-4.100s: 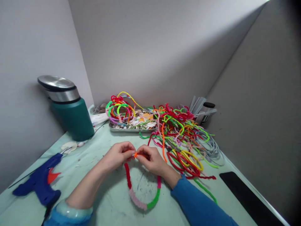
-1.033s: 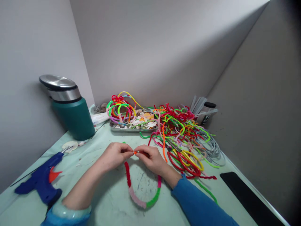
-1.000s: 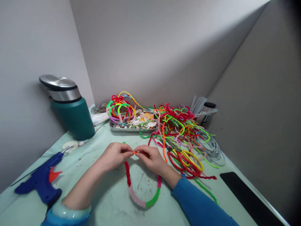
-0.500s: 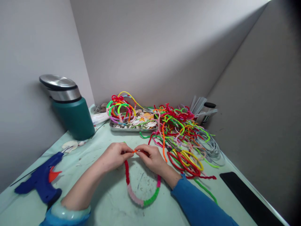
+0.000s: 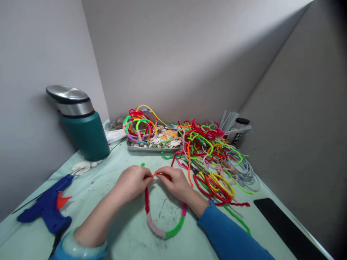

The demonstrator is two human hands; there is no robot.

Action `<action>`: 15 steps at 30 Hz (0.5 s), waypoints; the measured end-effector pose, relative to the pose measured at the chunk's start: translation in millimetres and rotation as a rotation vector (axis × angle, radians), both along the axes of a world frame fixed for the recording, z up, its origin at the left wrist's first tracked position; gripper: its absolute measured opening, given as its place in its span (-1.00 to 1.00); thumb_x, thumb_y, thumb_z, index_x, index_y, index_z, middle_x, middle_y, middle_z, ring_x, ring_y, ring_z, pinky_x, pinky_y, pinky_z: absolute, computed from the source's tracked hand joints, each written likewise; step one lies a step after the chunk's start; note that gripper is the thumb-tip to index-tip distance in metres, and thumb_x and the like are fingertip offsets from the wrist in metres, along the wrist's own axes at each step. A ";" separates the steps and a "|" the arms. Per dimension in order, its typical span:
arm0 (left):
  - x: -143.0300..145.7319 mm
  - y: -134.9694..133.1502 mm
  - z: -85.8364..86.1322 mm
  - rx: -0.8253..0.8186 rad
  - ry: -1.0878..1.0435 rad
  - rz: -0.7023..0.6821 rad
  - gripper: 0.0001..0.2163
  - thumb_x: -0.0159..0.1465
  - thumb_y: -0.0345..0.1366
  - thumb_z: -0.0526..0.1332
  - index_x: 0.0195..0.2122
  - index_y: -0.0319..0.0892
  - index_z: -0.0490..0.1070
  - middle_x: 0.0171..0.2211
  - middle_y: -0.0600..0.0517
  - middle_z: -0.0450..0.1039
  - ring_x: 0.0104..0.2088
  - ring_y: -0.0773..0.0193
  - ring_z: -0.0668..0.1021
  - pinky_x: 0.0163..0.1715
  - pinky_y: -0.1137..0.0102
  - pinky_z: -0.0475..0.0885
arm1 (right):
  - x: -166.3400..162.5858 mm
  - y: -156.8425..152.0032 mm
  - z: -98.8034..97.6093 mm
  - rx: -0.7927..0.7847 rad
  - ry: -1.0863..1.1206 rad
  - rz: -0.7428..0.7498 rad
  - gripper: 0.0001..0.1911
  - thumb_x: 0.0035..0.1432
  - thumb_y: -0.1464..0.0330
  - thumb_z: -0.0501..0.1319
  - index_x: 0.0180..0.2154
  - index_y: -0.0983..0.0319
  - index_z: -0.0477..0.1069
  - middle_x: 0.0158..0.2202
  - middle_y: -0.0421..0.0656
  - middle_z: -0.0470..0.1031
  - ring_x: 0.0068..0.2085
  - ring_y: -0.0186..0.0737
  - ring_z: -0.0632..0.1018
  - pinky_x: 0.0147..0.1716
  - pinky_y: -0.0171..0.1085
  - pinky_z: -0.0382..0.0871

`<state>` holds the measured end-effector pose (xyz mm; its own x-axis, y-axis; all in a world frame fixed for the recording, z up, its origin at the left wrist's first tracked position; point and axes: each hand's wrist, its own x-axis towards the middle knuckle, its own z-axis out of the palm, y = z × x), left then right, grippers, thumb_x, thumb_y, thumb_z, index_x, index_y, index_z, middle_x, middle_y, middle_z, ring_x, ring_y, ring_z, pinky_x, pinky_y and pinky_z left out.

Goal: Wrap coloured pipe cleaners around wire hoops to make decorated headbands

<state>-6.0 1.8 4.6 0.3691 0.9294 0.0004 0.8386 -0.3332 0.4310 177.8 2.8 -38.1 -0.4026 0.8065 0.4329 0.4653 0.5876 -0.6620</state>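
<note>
Both hands have sunk a little toward the table since the earlier frames, and the orange tip between them now shows shorter. The pipe-cleaner loop (image 5: 159, 220), wrapped in red, pink, green and magenta stretches, hangs in a U below the hands and rests on the table (image 5: 121, 231). Its two upper ends rise into the fingers: the left hand (image 5: 132, 182) is pinched shut on the red end, the right hand (image 5: 175, 182) is pinched shut on the orange tip (image 5: 155, 174), and the fingertips of both meet there. How the ends join is hidden by the fingers.

Just right of the right hand sprawls a pile of loose pipe cleaners (image 5: 211, 155), with a metal tray (image 5: 148, 148) of small pieces behind it. A blue glue gun (image 5: 46, 211) lies well apart on the left, near a green flask (image 5: 81, 126). The left wrist is cut off by the lower edge.
</note>
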 end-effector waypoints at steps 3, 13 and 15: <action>-0.8 0.2 -0.3 0.001 0.000 0.013 -0.77 0.14 -0.24 0.09 -0.39 -0.09 0.55 -0.39 -0.02 0.57 -0.36 0.19 0.54 -0.40 0.44 0.26 | -0.1 0.2 0.8 -0.008 0.002 -0.003 -0.85 0.16 0.42 0.14 -0.24 0.21 0.46 -0.32 -0.16 0.53 -0.30 -0.27 0.50 -0.31 -0.35 0.29; 0.4 0.4 0.6 -0.046 -0.119 -0.076 -0.73 0.17 -0.22 0.07 -0.37 -0.14 0.56 -0.46 0.03 0.55 -0.45 0.27 0.49 -0.46 0.48 0.22 | -0.5 -0.8 3.4 -0.019 0.040 0.005 -0.85 0.17 0.41 0.12 -0.24 0.23 0.45 -0.36 -0.16 0.50 -0.36 -0.30 0.47 -0.36 -0.36 0.28; 0.5 0.0 1.1 -0.061 -0.150 -0.071 -0.69 0.19 -0.18 0.04 -0.43 -0.17 0.55 -0.53 0.04 0.52 -0.48 0.28 0.47 -0.49 0.48 0.20 | -0.6 -1.0 3.8 -0.025 0.046 0.006 -0.85 0.17 0.41 0.12 -0.25 0.23 0.45 -0.36 -0.15 0.50 -0.35 -0.30 0.47 -0.35 -0.36 0.29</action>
